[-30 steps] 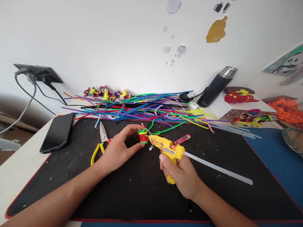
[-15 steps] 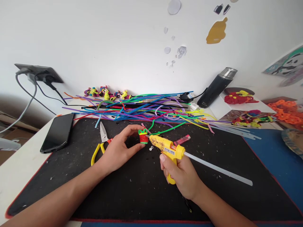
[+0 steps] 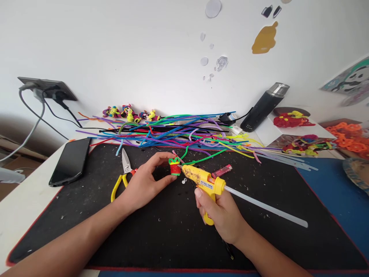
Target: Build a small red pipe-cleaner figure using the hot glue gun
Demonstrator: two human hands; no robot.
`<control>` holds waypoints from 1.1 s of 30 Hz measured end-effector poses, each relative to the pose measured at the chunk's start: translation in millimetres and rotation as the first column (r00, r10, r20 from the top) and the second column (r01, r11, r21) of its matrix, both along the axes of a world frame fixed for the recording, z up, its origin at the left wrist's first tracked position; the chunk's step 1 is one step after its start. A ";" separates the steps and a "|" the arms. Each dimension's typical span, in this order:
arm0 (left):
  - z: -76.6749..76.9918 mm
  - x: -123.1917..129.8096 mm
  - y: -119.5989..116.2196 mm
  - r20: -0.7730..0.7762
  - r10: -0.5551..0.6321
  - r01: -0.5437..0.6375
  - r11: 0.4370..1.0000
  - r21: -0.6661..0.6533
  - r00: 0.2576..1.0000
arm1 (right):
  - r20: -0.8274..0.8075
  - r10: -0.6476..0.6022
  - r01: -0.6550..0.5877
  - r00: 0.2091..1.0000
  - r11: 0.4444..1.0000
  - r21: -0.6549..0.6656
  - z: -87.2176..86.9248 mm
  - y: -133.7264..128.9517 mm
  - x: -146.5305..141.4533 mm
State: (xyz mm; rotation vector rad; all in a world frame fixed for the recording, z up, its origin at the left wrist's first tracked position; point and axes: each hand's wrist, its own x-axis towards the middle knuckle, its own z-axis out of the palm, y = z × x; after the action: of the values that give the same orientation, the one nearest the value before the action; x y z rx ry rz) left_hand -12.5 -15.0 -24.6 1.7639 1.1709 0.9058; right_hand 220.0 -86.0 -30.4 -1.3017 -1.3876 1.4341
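Note:
Between the thumb and fingers of my left hand (image 3: pixel 148 179) is a small red, yellow and green pipe-cleaner piece (image 3: pixel 175 168), held upright. My right hand (image 3: pixel 219 209) is wrapped round the handle of a yellow glue gun (image 3: pixel 198 179). Its nozzle points left and meets, or nearly meets, the right side of the piece; contact is too small to tell. A long translucent glue stick (image 3: pixel 266 206) sticks out of the gun's back. Two small white discs (image 3: pixel 184 181) lie just below the nozzle on the black mat (image 3: pixel 161 238).
Scissors (image 3: pixel 125 169) lie left of my left hand, near a phone (image 3: pixel 70 161). Behind are loose pipe cleaners (image 3: pixel 173 130), small figures (image 3: pixel 129 114) and a black flask (image 3: pixel 263 107). A red lighter (image 3: pixel 221 171) lies behind the gun.

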 end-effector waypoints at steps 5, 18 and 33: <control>0.0 0.1 0.1 -0.004 0.000 0.000 1.000 0.000 1.000 | 0.002 0.001 -0.001 1.000 1.000 -0.004 0.5 -0.1 0.5; -0.6 -0.7 -0.1 0.004 -0.007 0.007 1.000 -0.021 1.000 | -0.004 0.013 -0.013 1.000 0.999 0.036 1.5 1.2 -0.5; -3.9 -1.7 -0.2 -0.005 -0.002 0.002 1.000 0.012 1.000 | -0.003 0.024 -0.024 1.000 0.999 0.048 -1.6 -0.1 -0.1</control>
State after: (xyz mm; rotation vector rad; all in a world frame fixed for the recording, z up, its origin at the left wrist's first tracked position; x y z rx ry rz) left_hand -14.3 -15.2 -28.5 1.7775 1.1693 0.9096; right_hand 220.0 -86.1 -32.1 -1.2549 -1.4313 1.4096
